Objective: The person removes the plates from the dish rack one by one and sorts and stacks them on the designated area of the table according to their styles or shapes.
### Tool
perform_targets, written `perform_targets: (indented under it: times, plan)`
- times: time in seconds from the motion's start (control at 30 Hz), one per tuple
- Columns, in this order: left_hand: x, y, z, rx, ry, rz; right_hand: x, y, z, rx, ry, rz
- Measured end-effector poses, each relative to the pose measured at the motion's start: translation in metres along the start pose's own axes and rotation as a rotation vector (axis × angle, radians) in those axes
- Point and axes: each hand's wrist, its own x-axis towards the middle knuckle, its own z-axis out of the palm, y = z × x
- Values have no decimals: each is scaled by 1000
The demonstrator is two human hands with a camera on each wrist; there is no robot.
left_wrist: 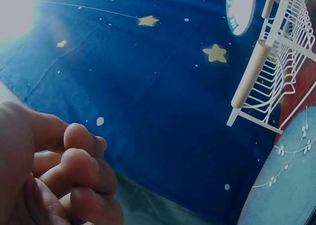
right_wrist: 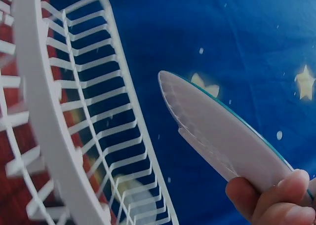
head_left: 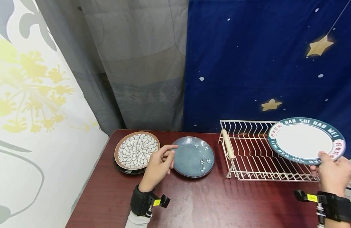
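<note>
My right hand [head_left: 335,172] grips the near edge of a white oval plate [head_left: 304,141] with a green lettered rim, thumb on top. The plate is held above the right part of a white wire dish rack [head_left: 258,155]; its pale underside shows in the right wrist view. My left hand [head_left: 159,164] holds nothing, fingers loosely bent, between two plates. To its right lies a blue-grey round plate [head_left: 189,160] with a white blossom branch. On its left, a brown-rimmed plate [head_left: 136,150] with a petal pattern sits on top of a dark plate [head_left: 128,171], mostly hidden.
The rack stands on a reddish-brown table [head_left: 192,202] and has a wooden handle [head_left: 228,144] at its left end. A dark blue curtain [head_left: 235,63] with stars hangs behind the table, beside a grey curtain [head_left: 141,63]. A patterned white wall [head_left: 44,126] borders the left side.
</note>
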Motion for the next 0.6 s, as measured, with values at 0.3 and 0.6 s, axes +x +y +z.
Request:
perform_targets:
  times: [0.3,0.6]
  plan:
    - [0,0,2,2,-15,-3,-24,-3,24,245,-143,-13]
    - [-1,-1,1,3,-20,-6,-41,0,41,274,-229,-5]
